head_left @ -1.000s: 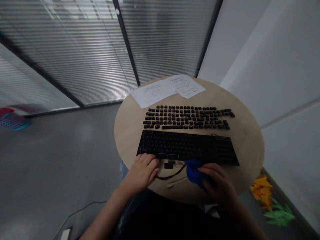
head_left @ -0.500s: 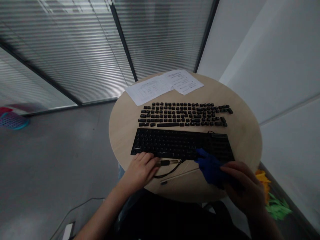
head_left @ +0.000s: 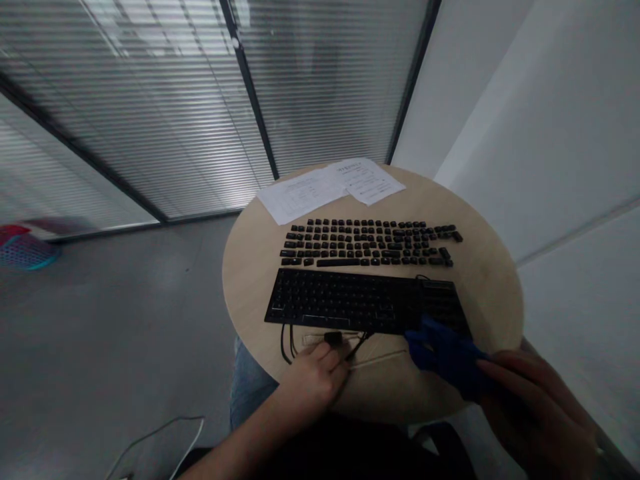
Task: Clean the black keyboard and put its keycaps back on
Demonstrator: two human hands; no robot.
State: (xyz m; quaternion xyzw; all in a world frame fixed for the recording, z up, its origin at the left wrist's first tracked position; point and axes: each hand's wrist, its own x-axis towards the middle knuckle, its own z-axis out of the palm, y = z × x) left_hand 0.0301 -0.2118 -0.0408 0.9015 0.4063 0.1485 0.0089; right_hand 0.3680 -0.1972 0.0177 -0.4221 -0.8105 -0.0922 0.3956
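Note:
A black keyboard point(head_left: 345, 300) with its keycaps off in the right-hand section lies near the front of the round table. My left hand point(head_left: 317, 377) is at the table just in front of it, fingers curled over the keyboard's black cable point(head_left: 286, 347) beside a dark plug point(head_left: 333, 337). The exact grip is partly hidden. My right hand point(head_left: 537, 403), at the right front, is closed around a bunched blue cloth point(head_left: 445, 353). The cloth's far end overlaps the keyboard's lower right corner. A thin stick point(head_left: 380, 359) lies between my hands, its left end hidden.
Rows of loose black keycaps point(head_left: 340, 245) lie behind the keyboard. Printed paper sheets point(head_left: 305, 193) rest at the back of the table point(head_left: 245, 267). A blind-covered glass partition point(head_left: 195, 120) stands behind, a white wall point(head_left: 565, 147) at right. A basket point(head_left: 27, 250) stands on the floor.
My left hand has moved right, from the keyboard's front left edge onto the cable. My right hand has drawn back to the right and down with the cloth. The view has tilted slightly.

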